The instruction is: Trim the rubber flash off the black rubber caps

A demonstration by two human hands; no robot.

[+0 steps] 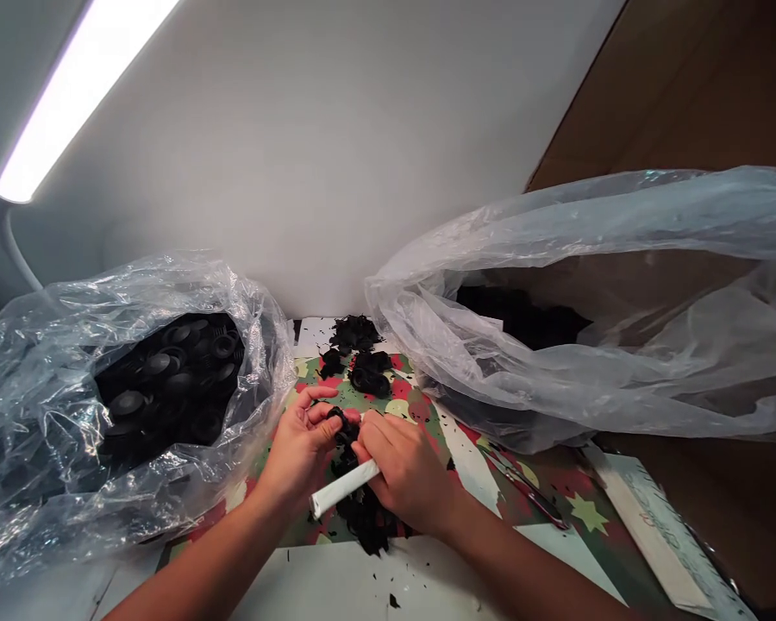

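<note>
My left hand (pixel 301 440) pinches a small black piece (pixel 342 424) between thumb and fingers, low in the centre of the view. Close beside it on the right, my right hand (pixel 401 466) is wrapped round a tool with a white handle (pixel 346 489); the handle's end points down and left. The tool's tip is hidden by my fingers, near the black piece. Under both hands lies a heap of black scraps (pixel 366 517). Beyond them, black ring-like pieces and shavings (pixel 370 375) rest on the patterned sheet (pixel 397 410).
An open clear plastic bag (pixel 259 345) on the left holds black round parts (pixel 168 371). Another clear bag (pixel 504 379) on the right has black material inside. Scissors (pixel 530 492) and a long pale box (pixel 660 535) lie at right. A lamp (pixel 84 86) shines upper left.
</note>
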